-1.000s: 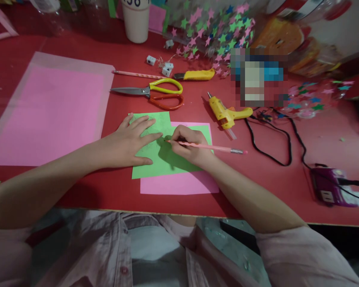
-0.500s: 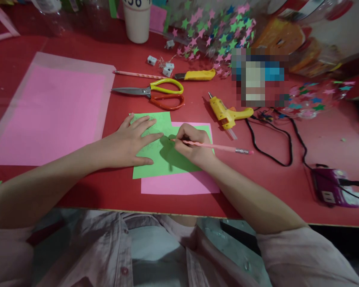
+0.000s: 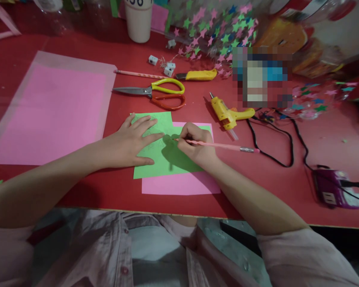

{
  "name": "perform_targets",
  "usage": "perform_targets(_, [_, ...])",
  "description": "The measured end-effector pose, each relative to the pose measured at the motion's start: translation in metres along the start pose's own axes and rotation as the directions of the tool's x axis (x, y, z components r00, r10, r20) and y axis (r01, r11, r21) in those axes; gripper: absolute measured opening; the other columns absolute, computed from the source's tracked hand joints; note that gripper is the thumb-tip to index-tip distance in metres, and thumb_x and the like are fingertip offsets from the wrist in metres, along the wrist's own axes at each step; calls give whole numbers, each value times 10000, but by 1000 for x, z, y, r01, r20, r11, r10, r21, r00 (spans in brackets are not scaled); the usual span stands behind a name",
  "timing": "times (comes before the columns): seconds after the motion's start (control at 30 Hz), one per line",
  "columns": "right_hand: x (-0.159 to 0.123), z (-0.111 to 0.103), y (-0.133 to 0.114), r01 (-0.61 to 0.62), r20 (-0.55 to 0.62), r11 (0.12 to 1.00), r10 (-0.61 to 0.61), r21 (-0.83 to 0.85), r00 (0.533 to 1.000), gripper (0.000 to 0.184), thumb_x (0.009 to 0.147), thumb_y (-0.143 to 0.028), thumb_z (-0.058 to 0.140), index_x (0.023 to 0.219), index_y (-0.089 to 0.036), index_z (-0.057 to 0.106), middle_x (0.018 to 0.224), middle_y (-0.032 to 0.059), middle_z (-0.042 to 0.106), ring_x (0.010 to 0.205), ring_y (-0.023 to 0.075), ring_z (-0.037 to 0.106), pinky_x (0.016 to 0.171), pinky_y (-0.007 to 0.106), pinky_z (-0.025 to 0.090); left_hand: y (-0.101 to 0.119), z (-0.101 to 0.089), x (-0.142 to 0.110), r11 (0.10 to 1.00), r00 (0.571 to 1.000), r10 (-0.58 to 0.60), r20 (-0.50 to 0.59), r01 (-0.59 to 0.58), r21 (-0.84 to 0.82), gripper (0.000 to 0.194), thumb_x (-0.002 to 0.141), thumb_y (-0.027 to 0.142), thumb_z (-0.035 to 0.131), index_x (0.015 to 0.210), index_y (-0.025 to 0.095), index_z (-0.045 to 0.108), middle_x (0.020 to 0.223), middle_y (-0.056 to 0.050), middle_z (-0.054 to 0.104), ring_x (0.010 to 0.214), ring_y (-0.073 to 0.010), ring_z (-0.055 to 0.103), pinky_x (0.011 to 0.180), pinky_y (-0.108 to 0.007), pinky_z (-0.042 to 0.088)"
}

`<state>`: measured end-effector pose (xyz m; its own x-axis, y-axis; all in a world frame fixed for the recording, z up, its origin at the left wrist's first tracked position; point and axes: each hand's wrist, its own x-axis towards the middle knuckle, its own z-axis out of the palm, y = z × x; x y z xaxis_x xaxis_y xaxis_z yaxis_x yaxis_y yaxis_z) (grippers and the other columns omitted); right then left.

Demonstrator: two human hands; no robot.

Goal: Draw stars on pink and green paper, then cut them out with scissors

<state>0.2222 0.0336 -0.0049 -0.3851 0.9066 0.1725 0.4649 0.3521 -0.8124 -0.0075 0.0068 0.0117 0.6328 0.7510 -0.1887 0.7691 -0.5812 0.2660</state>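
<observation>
My left hand (image 3: 131, 141) lies flat with fingers spread on the left part of a green sheet of paper (image 3: 155, 167). Faint grey pencil marks show on the green between and around those fingers. In my right hand (image 3: 199, 145) is a pink pencil (image 3: 227, 147), pinched near its point, with its eraser end toward the right. The tip is at the green sheet, just right of my left fingertips; whether it touches cannot be made out. Under the green paper lies a pink sheet (image 3: 179, 185), showing along the front and at the upper right.
Behind the sheets lie scissors (image 3: 167, 93), a second pencil (image 3: 140, 74) and a yellow cutter (image 3: 200, 75). A glue gun (image 3: 227, 113) rests right of them, near a black cord (image 3: 291, 149) and a purple box (image 3: 329, 187). Large pink paper (image 3: 62, 115) covers the left; a white cup (image 3: 139, 24) stands behind.
My right hand and the pencil have slid slightly rightward over the green paper. The left hand stays spread in its place. The whole view has shifted a little.
</observation>
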Motion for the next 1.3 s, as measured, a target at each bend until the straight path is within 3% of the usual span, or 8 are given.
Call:
perform_targets(0.3, [-1, -2, -3, -28, 61, 998, 31, -48, 998, 138, 667, -141, 498, 633, -225, 394, 527, -74, 384, 491, 72, 323, 482, 238, 229, 1, -1, 0, 1000, 1000, -5, -1, 5, -15, 747, 887, 550, 593, 1516, 209, 377, 1629, -215, 221, 1525, -380, 135, 1185, -657, 78])
perform_targets(0.77, [-2, -3, -3, 149, 176, 988, -143, -25, 974, 144, 684, -124, 491, 656, -227, 395, 551, -74, 405, 523, 77, 354, 518, 237, 278, -2, 2, -1, 1000, 1000, 16, -20, -16, -10, 739, 880, 566, 589, 1504, 220, 393, 1628, -207, 229, 1524, -374, 147, 1184, -660, 88])
perform_targets(1.07, [-2, -3, -1, 177, 203, 984, -174, 1, 964, 141, 685, -112, 503, 645, -216, 417, 553, -75, 420, 516, 67, 362, 506, 224, 275, -2, 0, -1, 999, 1000, 11, -1, -11, -32, 731, 886, 557, 583, 1504, 215, 394, 1635, -199, 215, 1523, -381, 136, 1184, -660, 79])
perform_targets(1.17, [-2, -4, -2, 112, 162, 992, -119, 55, 980, 141, 697, -135, 542, 643, -216, 439, 551, -70, 437, 511, 73, 372, 495, 224, 282, -2, 1, -1, 1000, 1000, 5, -10, -5, -24, 729, 887, 562, 575, 1503, 215, 396, 1630, -203, 226, 1522, -382, 141, 1182, -659, 83])
perform_targets(1.3, [2, -7, -3, -94, -35, 964, 106, 247, 994, 160, 810, -261, 559, 687, -227, 463, 524, -54, 507, 452, 87, 411, 446, 232, 301, -4, 2, -1, 1000, 999, 14, -31, -15, -17, 738, 889, 583, 555, 1510, 227, 375, 1623, -191, 256, 1517, -371, 170, 1183, -658, 76])
